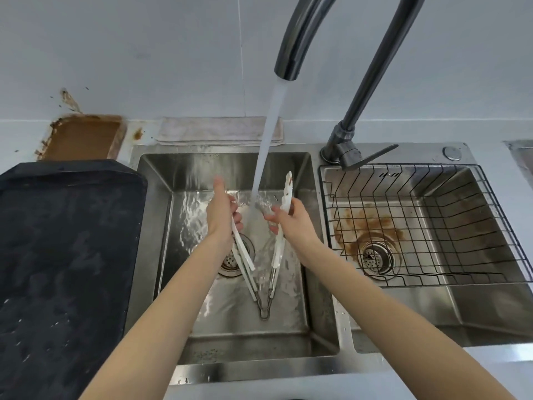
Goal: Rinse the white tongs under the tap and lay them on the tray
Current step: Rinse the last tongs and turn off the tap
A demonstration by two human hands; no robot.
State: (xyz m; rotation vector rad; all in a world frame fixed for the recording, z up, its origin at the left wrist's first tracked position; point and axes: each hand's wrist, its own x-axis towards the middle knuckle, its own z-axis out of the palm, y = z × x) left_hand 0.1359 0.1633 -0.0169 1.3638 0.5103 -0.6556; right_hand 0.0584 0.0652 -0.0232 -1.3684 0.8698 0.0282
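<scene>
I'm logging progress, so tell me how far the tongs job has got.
Done: the tap is running. In hand: the left hand and right hand each hold one arm of the white tongs, spread open in the stream over the left sink basin. Left: finishing the rinse and laying them on the dark tray, which holds no tongs yet.

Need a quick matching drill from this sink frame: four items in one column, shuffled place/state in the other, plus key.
Column 1
1. white tongs
2. black tray
3. wire rack
4. folded cloth

Column 2
A. sits in the right-hand basin
B. lies on the counter behind the left-hand basin
C. spread open in both hands, under the running water
D. rests on the counter left of the sink, wet with droplets

Pairs: 1-C, 2-D, 3-A, 4-B

The left hand holds one arm of the tongs, the right hand the other.
</scene>
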